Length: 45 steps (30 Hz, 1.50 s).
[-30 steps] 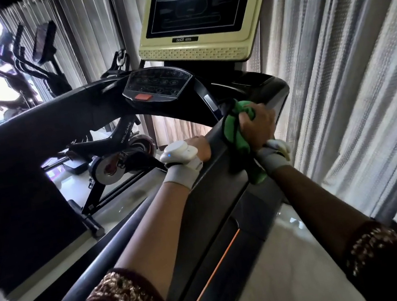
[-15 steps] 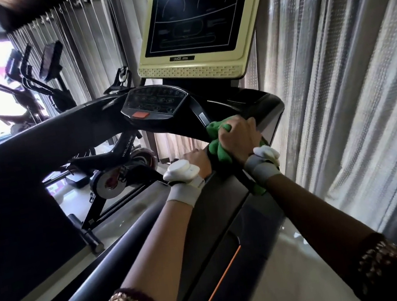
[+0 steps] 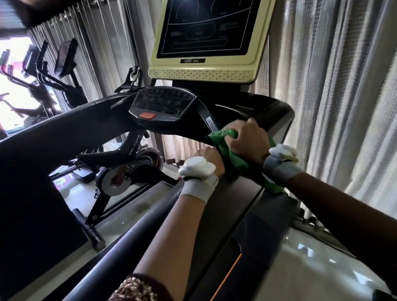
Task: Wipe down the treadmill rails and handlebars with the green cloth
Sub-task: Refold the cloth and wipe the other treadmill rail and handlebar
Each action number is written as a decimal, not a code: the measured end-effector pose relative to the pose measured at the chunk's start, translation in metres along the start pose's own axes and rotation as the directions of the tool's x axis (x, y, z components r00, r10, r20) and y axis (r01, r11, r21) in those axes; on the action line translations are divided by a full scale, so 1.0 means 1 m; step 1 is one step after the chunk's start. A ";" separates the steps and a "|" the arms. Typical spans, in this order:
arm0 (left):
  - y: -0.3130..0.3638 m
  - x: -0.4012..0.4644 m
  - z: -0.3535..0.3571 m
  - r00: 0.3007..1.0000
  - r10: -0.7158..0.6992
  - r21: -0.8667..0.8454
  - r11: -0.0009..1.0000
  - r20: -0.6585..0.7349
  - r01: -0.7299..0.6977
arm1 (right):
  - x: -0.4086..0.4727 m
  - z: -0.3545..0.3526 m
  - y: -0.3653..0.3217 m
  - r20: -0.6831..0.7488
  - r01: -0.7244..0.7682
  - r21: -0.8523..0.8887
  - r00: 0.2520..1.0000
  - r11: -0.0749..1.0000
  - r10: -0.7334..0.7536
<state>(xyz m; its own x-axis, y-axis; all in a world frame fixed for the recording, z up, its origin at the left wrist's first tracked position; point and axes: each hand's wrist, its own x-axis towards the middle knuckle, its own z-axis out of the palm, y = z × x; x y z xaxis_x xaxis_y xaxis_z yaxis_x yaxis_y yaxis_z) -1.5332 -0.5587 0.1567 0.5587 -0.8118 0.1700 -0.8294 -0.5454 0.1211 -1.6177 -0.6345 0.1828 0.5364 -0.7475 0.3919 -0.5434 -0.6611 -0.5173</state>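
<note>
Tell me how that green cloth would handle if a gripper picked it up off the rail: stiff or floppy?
Probably floppy: the green cloth bunches in folds under the right hand, and a loose tail hangs past the wrist. Likely light, since it drapes over the rail without sagging off. It should compress rather than slip in a pinch, though its texture is too blurred to judge.

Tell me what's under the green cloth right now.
The green cloth is bunched on the treadmill's black right handrail, gripped from above by the right hand. The rail surface directly beneath the cloth is covered and cannot be seen.
</note>
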 end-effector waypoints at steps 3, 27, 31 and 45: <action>0.002 0.002 -0.003 0.999 0.027 0.000 1.000 0.020 -0.027 | 0.021 -0.003 0.007 -0.002 -0.050 -0.021 0.999 0.999 0.050; 0.030 0.036 -0.001 0.985 -0.174 -0.154 0.973 0.007 0.173 | 0.100 -0.005 0.037 0.231 0.000 -0.181 0.972 0.983 0.042; 0.039 0.044 -0.005 0.985 -0.173 -0.126 0.977 -0.001 0.172 | 0.120 -0.009 0.053 0.182 -0.102 -0.193 0.974 0.976 0.138; 0.057 0.065 -0.001 0.989 -0.145 0.011 0.989 -0.006 0.145 | 0.073 -0.001 0.065 -0.119 -0.089 0.135 0.987 0.987 0.106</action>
<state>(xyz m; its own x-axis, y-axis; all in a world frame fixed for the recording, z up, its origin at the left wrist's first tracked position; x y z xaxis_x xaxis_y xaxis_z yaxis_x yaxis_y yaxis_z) -1.5445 -0.6422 0.1753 0.6731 -0.7228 0.1563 -0.7395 -0.6598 0.1336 -1.6142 -0.7324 0.1784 0.3951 -0.8155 0.4228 -0.4969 -0.5769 -0.6483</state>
